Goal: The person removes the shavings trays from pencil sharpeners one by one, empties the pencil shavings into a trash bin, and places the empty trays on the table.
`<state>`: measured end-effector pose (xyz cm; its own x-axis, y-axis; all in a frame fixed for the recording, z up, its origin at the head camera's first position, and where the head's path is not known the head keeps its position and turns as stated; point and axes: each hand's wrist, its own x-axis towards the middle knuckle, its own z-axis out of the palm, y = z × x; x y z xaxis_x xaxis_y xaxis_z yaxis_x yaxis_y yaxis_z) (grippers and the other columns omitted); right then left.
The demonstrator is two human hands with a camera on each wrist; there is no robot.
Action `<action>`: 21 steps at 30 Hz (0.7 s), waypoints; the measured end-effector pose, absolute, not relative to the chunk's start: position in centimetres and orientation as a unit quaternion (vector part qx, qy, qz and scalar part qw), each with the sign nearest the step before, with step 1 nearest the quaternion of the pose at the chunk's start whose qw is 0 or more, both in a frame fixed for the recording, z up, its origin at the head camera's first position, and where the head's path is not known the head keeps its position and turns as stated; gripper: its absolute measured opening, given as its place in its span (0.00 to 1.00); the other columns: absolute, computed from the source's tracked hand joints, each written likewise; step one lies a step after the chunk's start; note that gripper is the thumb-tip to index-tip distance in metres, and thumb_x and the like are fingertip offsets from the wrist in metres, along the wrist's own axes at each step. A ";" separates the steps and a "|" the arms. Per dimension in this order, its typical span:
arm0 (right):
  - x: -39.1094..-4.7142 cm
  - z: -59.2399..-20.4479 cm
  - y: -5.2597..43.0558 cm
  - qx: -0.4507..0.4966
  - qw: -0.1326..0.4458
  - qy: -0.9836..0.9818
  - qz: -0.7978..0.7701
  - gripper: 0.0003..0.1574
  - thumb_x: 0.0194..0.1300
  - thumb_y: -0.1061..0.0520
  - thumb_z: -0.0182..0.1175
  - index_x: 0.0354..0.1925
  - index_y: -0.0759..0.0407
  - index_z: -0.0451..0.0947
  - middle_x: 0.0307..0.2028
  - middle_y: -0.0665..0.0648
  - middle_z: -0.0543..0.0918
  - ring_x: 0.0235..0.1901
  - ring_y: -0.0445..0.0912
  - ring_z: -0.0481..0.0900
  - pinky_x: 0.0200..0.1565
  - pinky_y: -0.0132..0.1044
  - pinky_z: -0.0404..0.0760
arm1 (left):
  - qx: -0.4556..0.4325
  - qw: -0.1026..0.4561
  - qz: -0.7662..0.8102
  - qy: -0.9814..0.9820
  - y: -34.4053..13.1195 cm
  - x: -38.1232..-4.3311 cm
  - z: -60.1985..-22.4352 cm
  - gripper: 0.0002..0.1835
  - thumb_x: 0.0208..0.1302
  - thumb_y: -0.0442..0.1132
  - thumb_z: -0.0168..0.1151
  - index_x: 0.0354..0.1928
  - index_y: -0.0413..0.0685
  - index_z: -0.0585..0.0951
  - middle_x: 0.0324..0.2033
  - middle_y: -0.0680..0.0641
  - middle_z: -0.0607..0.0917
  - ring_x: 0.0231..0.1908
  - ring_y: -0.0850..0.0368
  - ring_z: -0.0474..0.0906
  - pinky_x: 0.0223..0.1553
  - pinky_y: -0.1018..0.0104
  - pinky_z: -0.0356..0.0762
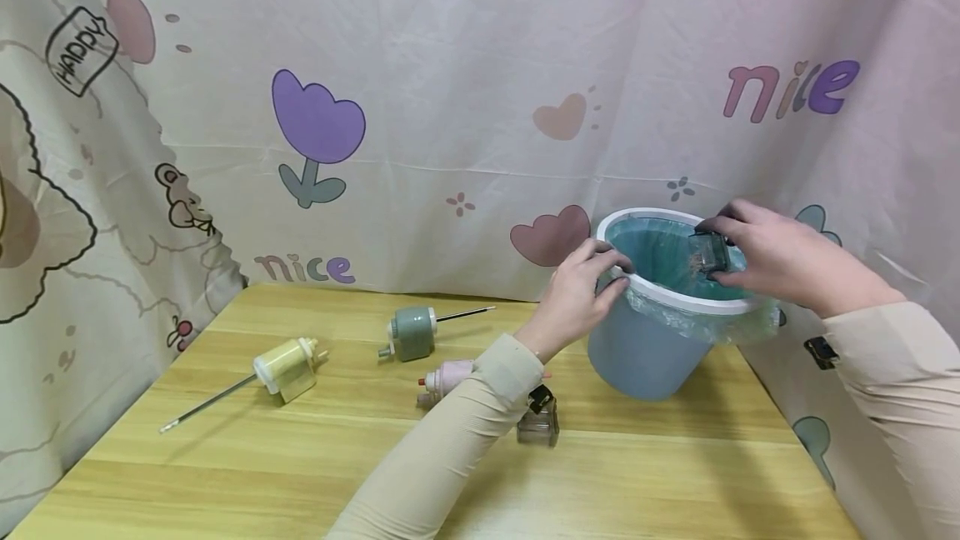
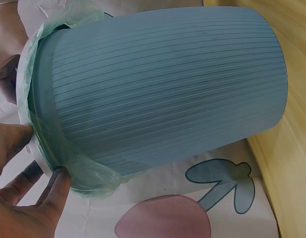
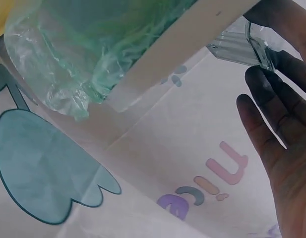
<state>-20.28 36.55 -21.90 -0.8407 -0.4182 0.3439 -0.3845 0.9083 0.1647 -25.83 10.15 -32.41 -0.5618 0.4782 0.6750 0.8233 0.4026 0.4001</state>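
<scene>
A blue-grey trash can (image 1: 648, 365) with a white rim and a thin green bag (image 1: 720, 319) folded over it stands at the back right. My left hand (image 1: 577, 294) grips the near left rim, thumb and fingers at the edge in the left wrist view. Over the can's mouth my right hand (image 1: 787, 257) holds a small clear plastic box (image 1: 711, 255) between thumb and fingers. Brownish bits show at the box's lower left side. In the right wrist view the box (image 3: 239, 47) is partly cut off by the rim, and the fingertips look dark and smudged.
Left of the can lie a yellow device (image 1: 285, 369) and a green device (image 1: 413, 333), each with a thin dark rod sticking out. A pink device (image 1: 453, 375) and another clear box (image 1: 537, 423) lie partly behind my left forearm. A printed curtain (image 1: 450, 107) hangs behind.
</scene>
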 end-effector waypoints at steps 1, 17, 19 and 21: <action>-20.3 -21.8 36.5 0.215 0.185 -0.957 -0.055 0.40 0.45 0.59 0.86 0.57 0.69 0.84 0.47 0.65 0.81 0.42 0.56 0.83 0.45 0.59 0.88 | -0.405 0.235 -0.367 -0.804 10.2 -25.8 -32.4 0.08 0.77 0.42 0.66 0.52 0.54 0.88 0.57 0.51 0.83 0.57 0.56 0.83 0.59 0.62 0.83; -20.2 -21.6 35.8 0.296 0.212 -0.918 -0.157 0.38 0.39 0.60 0.90 0.51 0.63 0.86 0.41 0.61 0.82 0.37 0.52 0.82 0.40 0.54 0.90 | -0.405 0.234 -0.369 -0.803 10.2 -25.9 -32.5 0.08 0.77 0.42 0.66 0.53 0.54 0.88 0.57 0.51 0.83 0.58 0.56 0.83 0.59 0.63 0.83; -20.1 -21.5 35.6 0.301 0.211 -0.915 -0.168 0.38 0.39 0.61 0.90 0.51 0.62 0.86 0.41 0.61 0.82 0.37 0.52 0.82 0.39 0.53 0.90 | -0.405 0.235 -0.369 -0.803 10.2 -25.9 -32.5 0.08 0.77 0.42 0.66 0.52 0.54 0.88 0.57 0.51 0.83 0.58 0.56 0.83 0.59 0.63 0.83; -20.0 -21.4 35.4 0.308 0.212 -0.909 -0.184 0.37 0.39 0.62 0.90 0.50 0.63 0.86 0.39 0.60 0.81 0.36 0.52 0.81 0.39 0.52 0.89 | -0.405 0.237 -0.369 -0.803 10.3 -25.9 -32.5 0.07 0.77 0.42 0.67 0.52 0.55 0.88 0.57 0.52 0.83 0.58 0.56 0.83 0.59 0.63 0.83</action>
